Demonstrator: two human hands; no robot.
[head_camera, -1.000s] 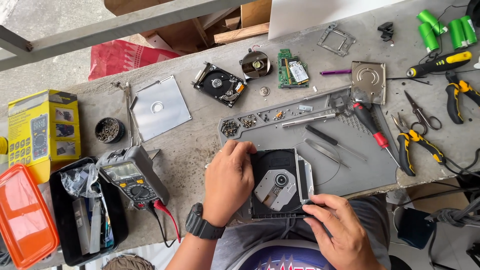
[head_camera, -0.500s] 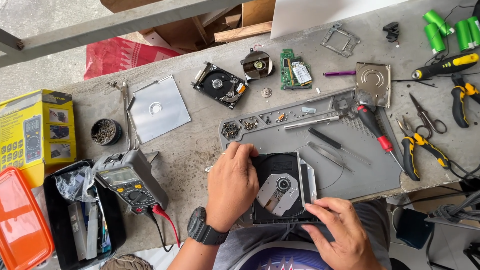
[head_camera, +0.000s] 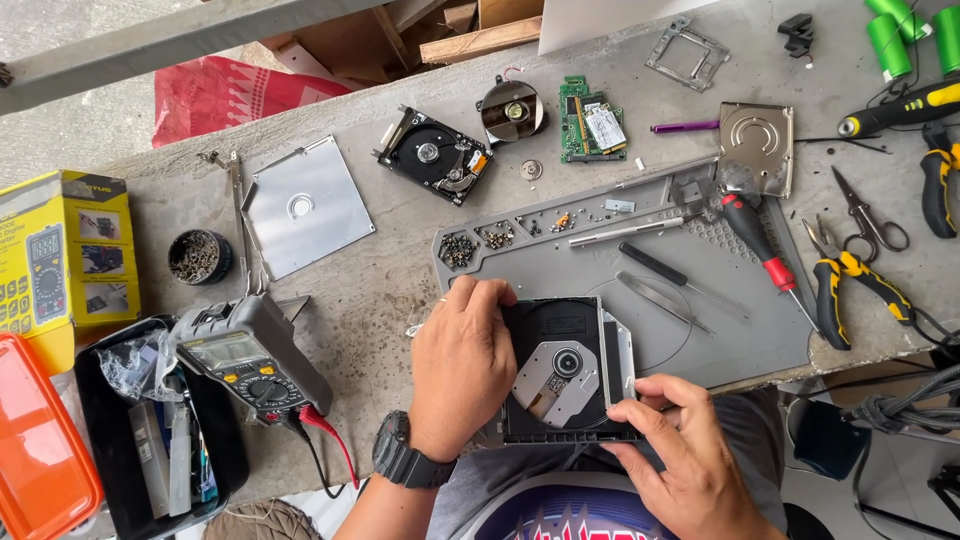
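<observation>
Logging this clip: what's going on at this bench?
A person holds an opened optical drive on a grey mat. The left hand lies over its left side; the right hand grips its lower right corner. Tweezers, a red screwdriver, a multimeter and an opened hard disk lie around.

- Bright, even daylight covers the whole table (head_camera: 380, 290); nothing sits in deep shade.
- Shadows are soft and short, falling close under the tools and the hands.
- Mild glare shows on the square metal plate (head_camera: 308, 205) and the shiny hard-drive platter (head_camera: 428, 152).
- Focus is sharp across the centre.
- Straight edges bow slightly near the corners.
</observation>
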